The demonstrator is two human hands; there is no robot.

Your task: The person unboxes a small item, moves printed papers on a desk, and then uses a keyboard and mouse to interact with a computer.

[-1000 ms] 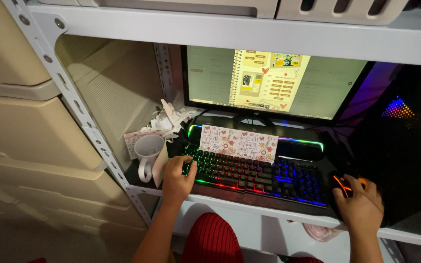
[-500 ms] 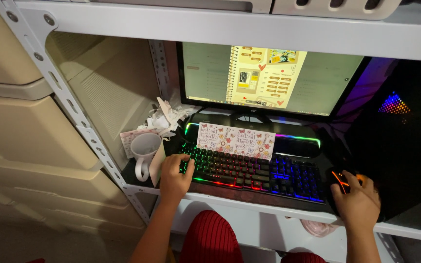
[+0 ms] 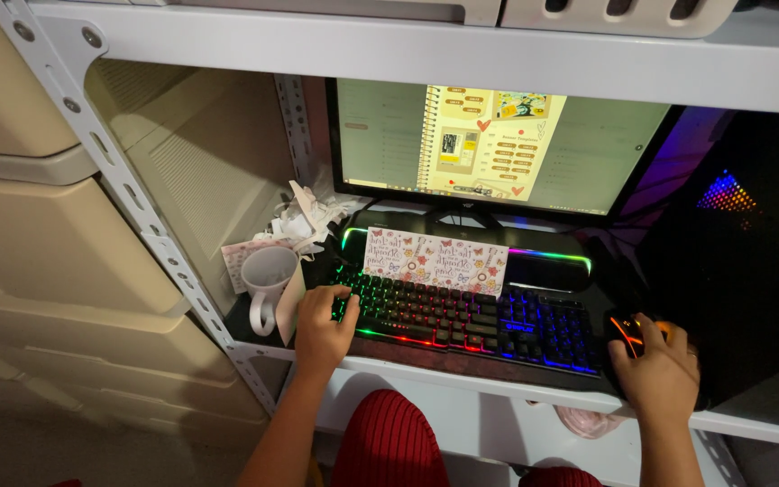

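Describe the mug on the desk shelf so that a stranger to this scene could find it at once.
Start at the monitor and drop to the rainbow-lit keyboard below it. Just left of the keyboard, beside the left hand, stands the mug: pale, empty-looking, with a handle, in front of crumpled paper, the only cup there.

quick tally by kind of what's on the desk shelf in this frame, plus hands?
Hands: 2, left hand on the keyboard, right hand on the mouse
Keyboard: 1
Mouse: 1
Monitor: 1
Mug: 1
Decorated card: 1
Crumpled paper: 1 heap
Total: 8
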